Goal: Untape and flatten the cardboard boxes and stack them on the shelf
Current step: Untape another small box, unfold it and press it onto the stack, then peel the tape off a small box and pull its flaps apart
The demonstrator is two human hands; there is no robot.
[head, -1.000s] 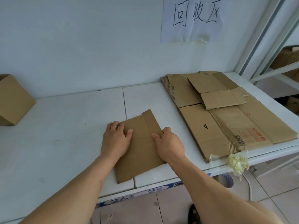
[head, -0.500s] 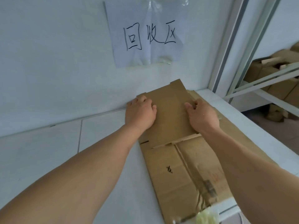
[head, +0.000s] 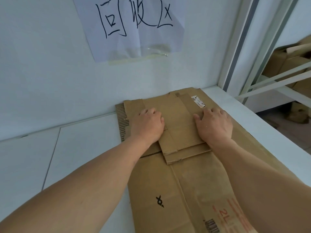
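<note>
Two hands are pressed flat on a small flattened cardboard box (head: 180, 126), which lies on top of the stack of flattened boxes (head: 168, 190) at the back of the white shelf (head: 84, 148), close against the wall. The left hand (head: 148, 126) is laid palm down over the small box's left edge, fingers together and curled slightly, gripping nothing. The right hand (head: 214, 125) is laid palm down over its right edge, fingers loosely spread, likewise closed on nothing. A white shipping label (head: 198, 101) is seen on the cardboard just beyond the right hand, and a paper sign (head: 134, 26) with handwritten characters is taped to the wall above. The small box is judged to be light, stiff across its panels and springy along its creases, so the flaps may lift once the pressure is taken off. Its surface is dry and offers fair friction against the cardboard beneath, though a sideways push could slide it. If it is to be shifted, it is best taken by the two long side edges, not by a loose flap. The stacking of this piece looks almost done.
</note>
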